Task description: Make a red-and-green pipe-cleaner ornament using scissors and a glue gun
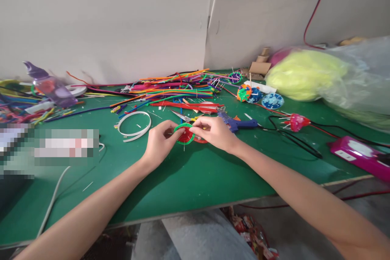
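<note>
Between both hands is a small round red craft piece (pixel 184 137) with a fuzzy green pipe-cleaner rim and thin white sticks poking out. My left hand (pixel 161 142) pinches its left side, thumb on the red face. On its upper right edge, my right hand (pixel 215 132) has thumb and fingertips pressed together. Another red rounded item (pixel 200 140) shows partly behind the piece, mostly hidden by the right hand. Just beyond the hands lie scissors (pixel 182 116) with yellow handles and a blue glue gun (pixel 242 124).
Bundles of coloured pipe cleaners (pixel 176 92) lie along the back. A coiled white strip (pixel 134 126) rests left of the hands. Decorated balls (pixel 272 100), a spiky red piece (pixel 296 122), a magenta power strip (pixel 355 153) and bagged yellow material (pixel 304 74) are at right. A purple bottle (pixel 51 87) leans at left.
</note>
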A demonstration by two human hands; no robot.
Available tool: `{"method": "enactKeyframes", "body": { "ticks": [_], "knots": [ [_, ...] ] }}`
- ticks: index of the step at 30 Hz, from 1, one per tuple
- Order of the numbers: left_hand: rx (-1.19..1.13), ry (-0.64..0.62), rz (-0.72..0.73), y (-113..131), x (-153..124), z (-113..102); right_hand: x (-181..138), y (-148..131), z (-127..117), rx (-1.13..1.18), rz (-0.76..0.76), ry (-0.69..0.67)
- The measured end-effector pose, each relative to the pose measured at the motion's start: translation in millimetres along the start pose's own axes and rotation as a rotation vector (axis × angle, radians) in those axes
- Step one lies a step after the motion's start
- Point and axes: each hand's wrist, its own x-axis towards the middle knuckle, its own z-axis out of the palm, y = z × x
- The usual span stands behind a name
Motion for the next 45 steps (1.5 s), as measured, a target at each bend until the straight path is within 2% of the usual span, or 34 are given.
{"method": "enactKeyframes", "body": {
  "ticks": [6, 10, 17, 24, 30, 40, 45],
  "knots": [
    [-0.084, 0.078, -0.044, 5.0, 2.0, -0.4, 3.2, 1.7, -4.2, 0.056, 0.049, -0.070],
    [-0.108, 0.041, -0.021, 6.6, 1.1, 1.2, 1.0, 2.0, 1.3, -0.011, -0.009, -0.143],
    [-0.079, -0.072, -0.060, 7.6, -0.5, 2.5, -1.1, 2.9, 3.7, -0.119, -0.004, -0.121],
    [-0.042, -0.089, -0.061, 7.7, 0.9, 1.1, -0.8, 6.0, 0.9, -0.116, -0.010, -0.166],
    [-0.043, -0.071, -0.068, 8.9, 0.1, 1.3, 0.5, 8.7, 0.0, -0.171, 0.000, -0.145],
    [-0.160, -0.137, -0.126, 4.8, 3.3, -1.1, 0.3, 6.0, -5.3, -0.087, 0.031, -0.216],
    [-0.153, -0.155, -0.138, 4.1, 3.7, -1.0, 0.0, 8.3, -4.3, -0.172, -0.008, -0.137]
  ]
}}
